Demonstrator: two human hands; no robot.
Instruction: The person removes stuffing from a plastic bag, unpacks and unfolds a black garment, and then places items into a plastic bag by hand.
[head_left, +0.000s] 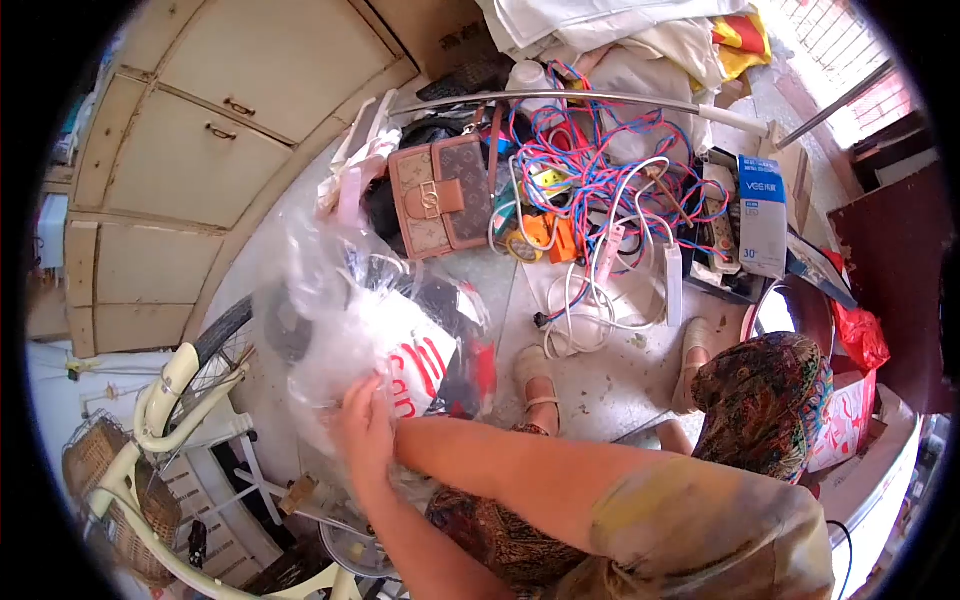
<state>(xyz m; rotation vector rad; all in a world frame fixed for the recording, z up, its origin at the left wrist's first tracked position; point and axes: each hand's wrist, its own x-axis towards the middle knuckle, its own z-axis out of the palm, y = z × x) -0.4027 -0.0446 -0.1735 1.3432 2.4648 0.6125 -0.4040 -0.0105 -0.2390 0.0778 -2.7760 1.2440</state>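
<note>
A clear plastic bag [320,310] lies bunched over the floor in front of me, with dark items and a white piece with red lettering [420,360] showing through it. At the bag's near edge, my left hand [365,430] has its fingers closed on the crumpled plastic. My right forearm reaches across from the right in a stained khaki sleeve. Its hand is hidden behind my left hand and the bag, so its fingers do not show. Beyond the bag stands a brown patterned handbag [440,195] with a flap and clasp.
Tangled red and blue cables [600,170] and a white power strip [673,285] lie ahead. A blue-and-white box [762,215] stands at right. At left are cream cabinets [195,150] and a cream bicycle [150,420] with a basket. A red bag [860,338] hangs at far right.
</note>
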